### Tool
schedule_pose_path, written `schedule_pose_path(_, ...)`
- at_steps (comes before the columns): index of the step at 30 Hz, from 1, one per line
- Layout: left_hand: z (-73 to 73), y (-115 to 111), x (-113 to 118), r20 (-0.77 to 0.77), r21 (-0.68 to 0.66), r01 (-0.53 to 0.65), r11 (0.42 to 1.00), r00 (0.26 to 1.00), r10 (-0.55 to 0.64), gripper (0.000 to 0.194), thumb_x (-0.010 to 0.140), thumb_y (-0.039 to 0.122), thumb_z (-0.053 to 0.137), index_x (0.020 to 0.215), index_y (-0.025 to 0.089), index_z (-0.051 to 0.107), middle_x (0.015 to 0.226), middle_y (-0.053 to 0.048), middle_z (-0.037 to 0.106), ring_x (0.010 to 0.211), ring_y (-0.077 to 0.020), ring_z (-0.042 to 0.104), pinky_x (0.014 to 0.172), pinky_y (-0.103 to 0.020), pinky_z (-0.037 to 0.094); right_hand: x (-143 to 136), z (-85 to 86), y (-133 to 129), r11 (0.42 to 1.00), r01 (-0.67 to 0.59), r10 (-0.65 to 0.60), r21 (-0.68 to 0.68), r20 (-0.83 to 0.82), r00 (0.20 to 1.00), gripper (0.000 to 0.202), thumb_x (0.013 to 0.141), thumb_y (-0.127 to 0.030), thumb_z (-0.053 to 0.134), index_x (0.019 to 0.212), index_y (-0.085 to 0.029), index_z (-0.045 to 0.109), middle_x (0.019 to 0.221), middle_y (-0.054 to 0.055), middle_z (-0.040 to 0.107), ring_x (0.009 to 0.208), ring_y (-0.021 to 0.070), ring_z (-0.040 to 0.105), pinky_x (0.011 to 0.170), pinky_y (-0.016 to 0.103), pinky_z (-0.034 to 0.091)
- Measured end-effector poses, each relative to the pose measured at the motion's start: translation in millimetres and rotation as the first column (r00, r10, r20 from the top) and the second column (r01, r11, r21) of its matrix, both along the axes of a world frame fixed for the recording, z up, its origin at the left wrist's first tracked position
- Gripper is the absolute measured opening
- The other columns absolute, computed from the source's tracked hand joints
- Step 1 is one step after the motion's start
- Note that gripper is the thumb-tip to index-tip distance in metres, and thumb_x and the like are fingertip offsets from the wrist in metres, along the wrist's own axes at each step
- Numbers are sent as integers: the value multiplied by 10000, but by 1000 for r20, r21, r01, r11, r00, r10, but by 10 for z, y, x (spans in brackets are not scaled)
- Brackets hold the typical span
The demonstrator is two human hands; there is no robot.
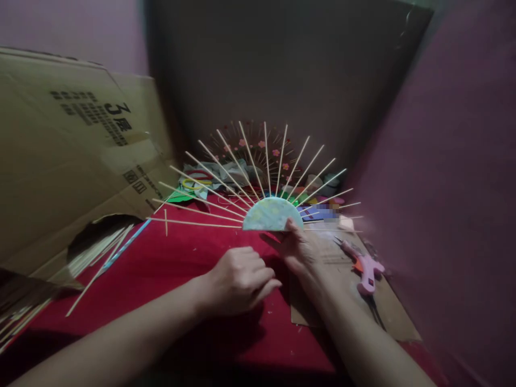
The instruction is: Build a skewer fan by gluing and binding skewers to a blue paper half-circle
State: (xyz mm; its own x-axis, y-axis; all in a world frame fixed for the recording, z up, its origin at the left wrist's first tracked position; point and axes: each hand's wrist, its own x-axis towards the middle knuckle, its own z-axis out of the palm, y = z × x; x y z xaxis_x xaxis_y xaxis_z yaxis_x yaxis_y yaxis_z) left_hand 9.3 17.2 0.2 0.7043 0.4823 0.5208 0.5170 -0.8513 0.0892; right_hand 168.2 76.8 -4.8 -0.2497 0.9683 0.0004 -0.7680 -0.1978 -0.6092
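Observation:
A pale blue-green half disc (268,214) with thin wooden sticks fanning out from its curved edge is held up over the red cloth. My right hand (298,250) grips it at the lower right of its straight edge, thumb on the front face and fingers behind. Below and left of the disc, my left hand (244,279) is closed, its fingers curled together, apart from the disc. Whether anything lies inside the left hand is hidden.
A pink glue gun (368,271) rests on a cardboard sheet (306,306) at right. A large cardboard box (60,161) stands left, with loose sticks (100,250) beside it. Scissors (196,184), craft bits and a flowered stick fan (262,144) are at the back.

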Motion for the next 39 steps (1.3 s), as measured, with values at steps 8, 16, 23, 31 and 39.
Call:
schedule_pose_path(8, 32, 236, 2, 442, -897, 314, 312, 634, 635, 343, 723, 468, 665, 840, 151, 603, 583, -5, 579, 420, -107, 472, 393, -227, 335, 13, 21, 4, 995, 90, -90, 32, 4, 996, 332, 623, -259, 793, 907, -166, 647, 841, 46, 740, 768, 216, 700, 877, 466, 522)
schedule_pose_path(16, 7, 305, 99, 610, -598, 721, 351, 125, 783, 337, 540, 248, 838, 798, 126, 659, 740, -20, 609, 600, -108, 529, 477, -221, 400, -48, -8, -98, 996, 89, -88, 22, -24, 996, 324, 584, -206, 796, 878, -160, 670, 844, 32, 729, 838, 192, 668, 869, 398, 537)
schedule_pose_path(23, 6, 288, 120, 605, -573, 761, 304, 143, 783, 309, 557, 228, 835, 784, 131, 649, 666, 9, 569, 549, -90, 491, 469, -219, 370, -43, 44, -100, 994, 94, -89, 52, -98, 991, 295, 594, -283, 810, 851, -215, 683, 872, -13, 725, 871, 154, 642, 947, 365, 483)
schedule_pose_path(31, -57, 340, 90, 611, -519, 813, 264, 137, 780, 342, 614, 268, 811, 877, 151, 625, 736, 7, 581, 558, -90, 487, 478, -234, 359, -18, 18, -119, 995, 68, -60, 73, -102, 993, 275, 598, -287, 814, 833, -215, 692, 892, -10, 721, 901, 155, 628, 948, 345, 477)
schedule_pose_path(39, -36, 311, 102, 606, -528, 806, 267, 138, 783, 352, 627, 265, 801, 897, 156, 603, 733, 20, 565, 534, -80, 469, 467, -229, 347, -20, 10, -110, 997, 69, -65, 45, -71, 995, 332, 607, -302, 807, 897, -210, 675, 882, 5, 716, 936, 202, 629, 938, 400, 480)
